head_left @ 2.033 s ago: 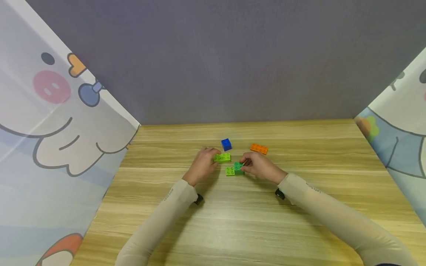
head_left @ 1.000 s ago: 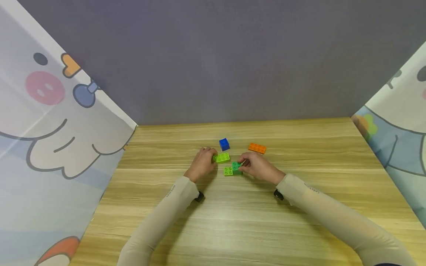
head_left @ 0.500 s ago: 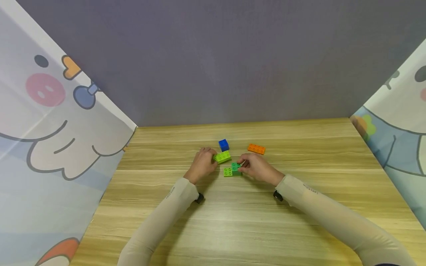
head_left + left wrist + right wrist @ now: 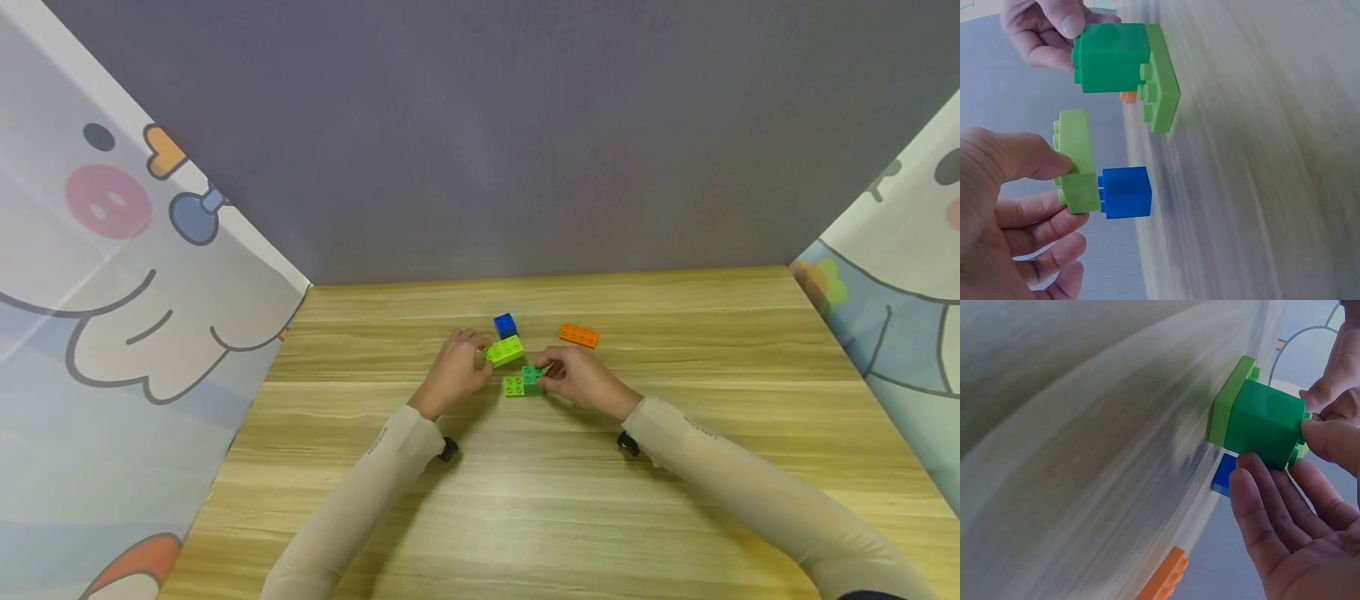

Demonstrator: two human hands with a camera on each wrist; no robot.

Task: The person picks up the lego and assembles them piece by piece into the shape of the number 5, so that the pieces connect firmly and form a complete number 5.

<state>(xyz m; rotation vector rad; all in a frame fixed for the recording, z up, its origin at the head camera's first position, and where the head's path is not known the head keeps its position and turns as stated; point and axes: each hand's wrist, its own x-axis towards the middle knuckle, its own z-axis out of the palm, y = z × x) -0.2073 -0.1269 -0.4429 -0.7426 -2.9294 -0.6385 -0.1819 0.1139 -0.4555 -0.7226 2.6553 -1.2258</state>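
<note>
My left hand (image 4: 456,371) pinches a long light green building brick (image 4: 505,351) between thumb and fingers. In the left wrist view this long brick (image 4: 1082,164) is held off the table, studs facing up, above the level of the blue brick (image 4: 1127,192). My right hand (image 4: 588,379) holds a dark green brick (image 4: 532,380) with thumb and fingertips. That dark green brick (image 4: 1264,422) sits on one end of a thin light green plate brick (image 4: 513,387), whose other studs stay bare. The plate rests on the table.
The small blue brick (image 4: 505,323) stands on the wooden table (image 4: 517,517) just beyond the held long brick. A flat orange brick (image 4: 579,335) lies farther right. A grey wall (image 4: 525,142) rises behind the table, with cartoon-printed sheets (image 4: 120,333) at both sides.
My left hand has taken hold of the long light green brick, tilted it and lifted it, moving slightly away from me. The right hand keeps holding the dark green brick almost in place.
</note>
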